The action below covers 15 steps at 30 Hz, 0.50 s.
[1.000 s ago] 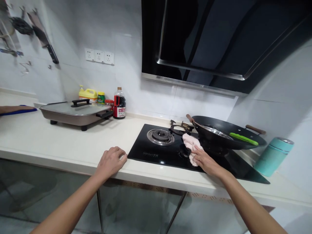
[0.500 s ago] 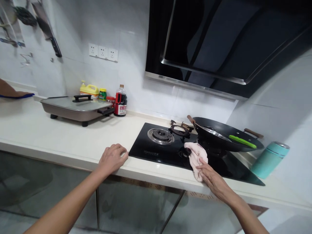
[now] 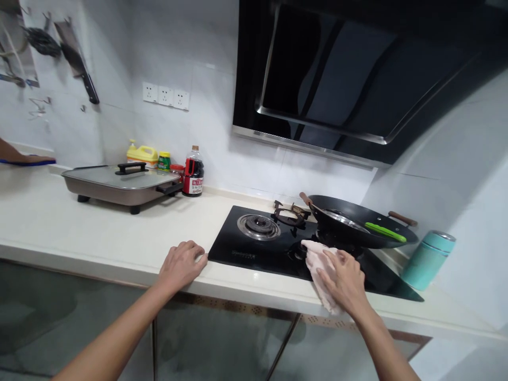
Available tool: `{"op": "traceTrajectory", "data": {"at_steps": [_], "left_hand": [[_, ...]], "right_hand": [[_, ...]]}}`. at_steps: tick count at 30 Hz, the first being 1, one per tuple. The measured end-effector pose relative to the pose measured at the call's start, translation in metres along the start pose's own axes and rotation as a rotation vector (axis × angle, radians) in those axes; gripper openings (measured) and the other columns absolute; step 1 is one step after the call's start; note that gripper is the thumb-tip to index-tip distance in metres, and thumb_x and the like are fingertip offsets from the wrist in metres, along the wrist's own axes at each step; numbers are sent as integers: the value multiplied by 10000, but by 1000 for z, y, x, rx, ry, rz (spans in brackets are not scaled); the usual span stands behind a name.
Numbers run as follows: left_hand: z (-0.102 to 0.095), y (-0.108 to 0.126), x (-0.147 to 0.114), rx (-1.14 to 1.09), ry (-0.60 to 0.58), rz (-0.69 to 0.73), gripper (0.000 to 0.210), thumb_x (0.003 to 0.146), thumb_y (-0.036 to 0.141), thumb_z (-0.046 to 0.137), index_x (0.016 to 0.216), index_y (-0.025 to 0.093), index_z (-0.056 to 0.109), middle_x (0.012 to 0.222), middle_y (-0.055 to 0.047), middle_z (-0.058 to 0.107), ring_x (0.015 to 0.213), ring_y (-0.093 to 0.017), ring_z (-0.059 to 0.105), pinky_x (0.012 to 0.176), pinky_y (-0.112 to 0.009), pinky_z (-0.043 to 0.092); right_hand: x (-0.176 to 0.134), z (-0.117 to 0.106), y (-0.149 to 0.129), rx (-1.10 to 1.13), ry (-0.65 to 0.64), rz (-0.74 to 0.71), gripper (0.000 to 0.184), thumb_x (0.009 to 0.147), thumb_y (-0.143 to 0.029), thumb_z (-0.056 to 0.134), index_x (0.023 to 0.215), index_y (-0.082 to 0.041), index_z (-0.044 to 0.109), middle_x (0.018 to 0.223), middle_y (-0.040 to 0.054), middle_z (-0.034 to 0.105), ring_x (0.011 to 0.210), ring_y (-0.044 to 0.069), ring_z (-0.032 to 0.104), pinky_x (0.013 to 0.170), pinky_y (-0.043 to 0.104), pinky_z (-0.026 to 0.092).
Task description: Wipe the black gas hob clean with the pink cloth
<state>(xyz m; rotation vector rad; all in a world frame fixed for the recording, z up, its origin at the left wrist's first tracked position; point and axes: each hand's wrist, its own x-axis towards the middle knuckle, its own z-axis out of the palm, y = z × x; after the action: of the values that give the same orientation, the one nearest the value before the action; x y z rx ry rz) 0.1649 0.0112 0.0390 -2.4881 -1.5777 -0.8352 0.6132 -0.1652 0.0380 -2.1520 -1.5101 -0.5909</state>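
Observation:
My right hand (image 3: 344, 278) grips a pale pink cloth (image 3: 317, 259), thumb and fingers bunching it over the front edge of the black glass gas stove (image 3: 273, 262). The cloth's upper end lies by a control knob, and its lower end hangs onto the counter's front edge. My left hand (image 3: 182, 264) rests on the white counter (image 3: 119, 233) at the stove's left corner, fingers loosely bent, thumb apart, nothing held. A bare burner (image 3: 259, 226) shows on the stove's left. Behind it, a dark pan support (image 3: 291, 216) sits out of place.
A black wok (image 3: 341, 222) with a green-handled utensil (image 3: 384, 232) stands on the right burner, beside a turquoise flask (image 3: 428, 259). A lidded electric pan (image 3: 119, 193) and a soy sauce bottle (image 3: 193, 172) stand left. A person's arm (image 3: 18, 153) enters far left. The range hood (image 3: 317, 79) overhangs.
My right hand has moved up and onto the cloth, its fingers now bent over it; the cloth is more bunched. My left hand stays at the stove's corner. The view has shifted slightly.

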Motion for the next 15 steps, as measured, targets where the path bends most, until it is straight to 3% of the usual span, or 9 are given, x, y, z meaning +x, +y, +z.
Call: {"op": "traceTrajectory", "data": {"at_steps": [3, 7, 12, 15], "left_hand": [[-1, 0, 0, 7, 0, 9, 316, 944, 355, 480, 955, 241, 775, 1123, -78, 743, 1090, -269, 643, 911, -387, 418], [-4, 2, 0, 34, -8, 15, 345, 949, 370, 461, 961, 238, 780, 1128, -82, 741, 1095, -280, 639, 918, -395, 425], [-5, 5, 3, 65, -28, 17, 391, 956, 398, 437, 978, 225, 787, 1143, -91, 742, 1097, -300, 637, 895, -405, 428], [-5, 5, 4, 80, -39, 6, 404, 957, 410, 430, 991, 229, 789, 1146, -93, 744, 1091, -301, 640, 884, -401, 427]], "right_hand": [[10, 14, -20, -34, -118, 85, 576, 923, -586, 550, 1436, -326, 581, 1532, 177, 389, 1269, 421, 491, 974, 577, 476], [4, 13, -35, -72, -159, 192, 512, 933, -493, 554, 1404, -299, 608, 1344, 188, 494, 1139, 376, 545, 893, 497, 487], [-12, -1, -54, -46, -133, 46, 405, 874, -317, 616, 1268, -263, 695, 1195, 139, 543, 1010, 287, 519, 897, 412, 438], [-18, -2, -92, 122, -140, -94, 369, 848, -253, 627, 1206, -273, 716, 1226, 103, 552, 1044, 260, 495, 949, 380, 406]]}}
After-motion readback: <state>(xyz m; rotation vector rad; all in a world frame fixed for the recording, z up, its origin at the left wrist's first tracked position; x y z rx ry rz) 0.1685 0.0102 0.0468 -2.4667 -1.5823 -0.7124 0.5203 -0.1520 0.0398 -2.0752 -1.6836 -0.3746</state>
